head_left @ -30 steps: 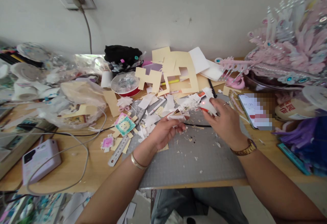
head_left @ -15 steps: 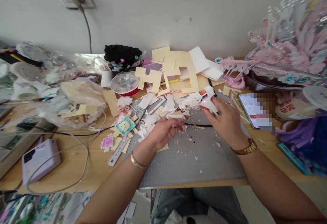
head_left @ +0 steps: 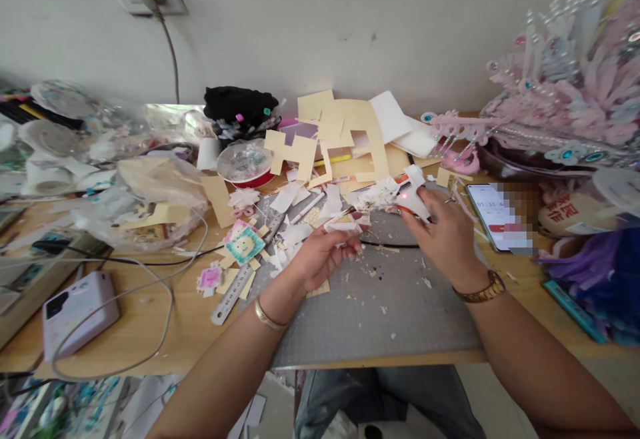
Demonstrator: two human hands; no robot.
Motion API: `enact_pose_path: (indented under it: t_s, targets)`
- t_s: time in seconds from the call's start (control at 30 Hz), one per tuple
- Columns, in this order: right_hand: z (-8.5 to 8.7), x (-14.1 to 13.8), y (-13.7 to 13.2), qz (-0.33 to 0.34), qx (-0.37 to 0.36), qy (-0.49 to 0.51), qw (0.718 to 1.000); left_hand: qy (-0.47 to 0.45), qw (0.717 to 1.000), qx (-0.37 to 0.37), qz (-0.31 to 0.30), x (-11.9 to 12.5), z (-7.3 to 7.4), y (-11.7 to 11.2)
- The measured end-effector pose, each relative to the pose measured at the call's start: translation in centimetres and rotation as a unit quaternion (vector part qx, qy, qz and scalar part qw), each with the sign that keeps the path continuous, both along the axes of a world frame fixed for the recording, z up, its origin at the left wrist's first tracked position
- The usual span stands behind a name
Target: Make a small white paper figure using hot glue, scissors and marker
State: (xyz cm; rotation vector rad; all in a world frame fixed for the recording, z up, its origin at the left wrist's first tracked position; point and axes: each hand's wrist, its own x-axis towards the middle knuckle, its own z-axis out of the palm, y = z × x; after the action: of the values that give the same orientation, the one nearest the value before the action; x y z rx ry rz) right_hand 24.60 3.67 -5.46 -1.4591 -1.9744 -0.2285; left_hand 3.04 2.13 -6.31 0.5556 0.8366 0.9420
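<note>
My right hand (head_left: 445,232) is wrapped round a white glue gun (head_left: 414,193) with an orange trigger and a small red light. White scraps and dried glue cling about its front end, and the nozzle points left. My left hand (head_left: 323,259) pinches a small white paper piece (head_left: 344,225) between thumb and fingers, close to the nozzle. Whether the nozzle touches the paper I cannot tell. Beneath both hands lies a grey cutting mat (head_left: 380,319) strewn with tiny scraps. A black cord (head_left: 390,245) runs across it between my hands.
Cream cut card sheets (head_left: 350,119) are heaped at the back. A steel ruler (head_left: 233,295) and a coloured smiling paper square (head_left: 245,244) lie left. A phone (head_left: 493,219) is at the right, near pink decorations (head_left: 590,92). A loose cable (head_left: 170,292) loops across the left side.
The glue gun and my right hand have shifted slightly to the right, and the gun has tilted a little. My left hand stays nearly in place with the white paper piece.
</note>
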Motion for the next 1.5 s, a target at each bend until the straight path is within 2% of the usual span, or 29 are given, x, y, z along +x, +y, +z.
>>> enact_pose_path:
  t_s: [0.37,1.3,1.5]
  targets:
    - [-0.01,0.11,0.12,0.008,0.024,0.007,1.000,-0.005,1.000,0.006,0.002,-0.14,-0.01,0.00]
    - [0.44,0.38,0.13,-0.011,-0.030,0.026,0.999,-0.001,1.000,0.010,0.012,-0.35,0.09,0.18]
    - [-0.11,0.42,0.36,-0.028,0.000,0.055,0.998,-0.007,1.000,0.003,-0.002,-0.48,0.16,0.21]
